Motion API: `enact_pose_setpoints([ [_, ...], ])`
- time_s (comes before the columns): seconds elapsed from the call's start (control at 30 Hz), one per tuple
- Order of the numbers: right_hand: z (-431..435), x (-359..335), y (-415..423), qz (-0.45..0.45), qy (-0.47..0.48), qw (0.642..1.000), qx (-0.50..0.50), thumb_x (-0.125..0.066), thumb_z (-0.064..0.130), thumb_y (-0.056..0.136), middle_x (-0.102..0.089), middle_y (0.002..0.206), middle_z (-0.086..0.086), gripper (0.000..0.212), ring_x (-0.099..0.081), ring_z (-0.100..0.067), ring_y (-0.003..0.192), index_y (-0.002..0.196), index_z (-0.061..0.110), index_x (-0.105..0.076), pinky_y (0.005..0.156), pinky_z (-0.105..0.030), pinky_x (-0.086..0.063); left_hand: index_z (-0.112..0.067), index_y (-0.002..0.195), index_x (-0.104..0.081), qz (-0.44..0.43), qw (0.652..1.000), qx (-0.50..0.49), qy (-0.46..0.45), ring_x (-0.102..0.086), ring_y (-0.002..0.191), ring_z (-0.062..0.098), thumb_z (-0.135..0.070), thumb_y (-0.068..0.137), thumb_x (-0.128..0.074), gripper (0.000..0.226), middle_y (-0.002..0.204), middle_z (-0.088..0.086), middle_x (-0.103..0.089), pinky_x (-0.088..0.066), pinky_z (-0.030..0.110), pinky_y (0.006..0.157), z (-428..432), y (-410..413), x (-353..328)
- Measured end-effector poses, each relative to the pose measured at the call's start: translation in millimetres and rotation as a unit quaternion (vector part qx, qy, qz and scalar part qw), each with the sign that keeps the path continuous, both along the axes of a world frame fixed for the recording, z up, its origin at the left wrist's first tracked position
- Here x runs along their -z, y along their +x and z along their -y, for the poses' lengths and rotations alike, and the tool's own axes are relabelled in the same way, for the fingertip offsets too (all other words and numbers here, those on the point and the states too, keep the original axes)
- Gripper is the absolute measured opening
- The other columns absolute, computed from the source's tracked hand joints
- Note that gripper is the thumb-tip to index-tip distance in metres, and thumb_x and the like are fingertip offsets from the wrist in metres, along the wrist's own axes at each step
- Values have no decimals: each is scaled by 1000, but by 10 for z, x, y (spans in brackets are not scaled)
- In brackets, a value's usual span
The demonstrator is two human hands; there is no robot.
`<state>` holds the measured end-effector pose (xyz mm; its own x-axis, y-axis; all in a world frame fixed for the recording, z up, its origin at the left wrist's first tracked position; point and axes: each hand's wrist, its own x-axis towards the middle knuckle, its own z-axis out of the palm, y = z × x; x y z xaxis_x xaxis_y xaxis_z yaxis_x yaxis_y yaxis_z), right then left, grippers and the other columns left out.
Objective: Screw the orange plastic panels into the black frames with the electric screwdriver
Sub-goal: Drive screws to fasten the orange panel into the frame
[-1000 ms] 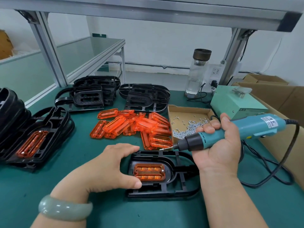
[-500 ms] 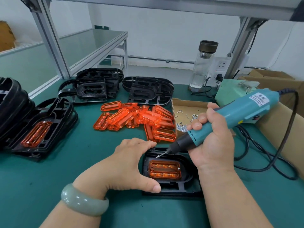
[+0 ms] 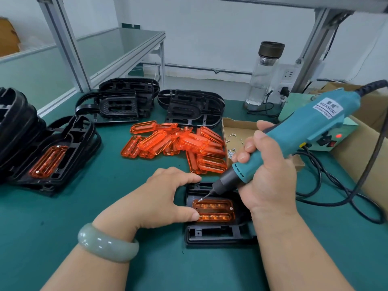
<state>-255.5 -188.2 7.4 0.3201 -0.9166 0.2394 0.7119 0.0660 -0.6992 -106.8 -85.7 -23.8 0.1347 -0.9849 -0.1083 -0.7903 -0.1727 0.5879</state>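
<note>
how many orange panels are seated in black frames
2. One panel in the frame under the screwdriver tip; one in the top frame at left. Frames stacked beneath may hide more.

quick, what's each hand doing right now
Left hand: holds the frame, thumb at the panel edge.
Right hand: grips the screwdriver, bit at the panel's corner.

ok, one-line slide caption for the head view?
Right hand holds the electric screwdriver at a corner of the orange panel; left hand steadies the black frame.
</note>
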Motion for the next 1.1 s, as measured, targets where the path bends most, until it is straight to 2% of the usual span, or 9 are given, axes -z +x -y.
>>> enact_pose_setpoints([
  [0.63, -75, -22, 35, -50, -25, 998, -1, -54, 8, 78, -47, 54, 3, 17, -45, -11, 43, 94, 15, -54, 50, -22, -39, -45, 140, -34, 2, 1000, 8, 1, -24, 128, 8, -44, 72, -77, 80, 135, -15, -38, -25, 34, 111, -19, -10, -19],
  [1.1, -106, 7, 69, -71, -83, 994, 2, -54, 8, 81, -48, 53, 4, 17, -45, -12, 43, 94, 18, -56, 51, -24, -40, -44, 139, -36, 8, 1000, 5, -1, -26, 127, 11, -44, 71, -77, 80, 132, -14, -40, -26, 36, 110, -21, -21, -28],
])
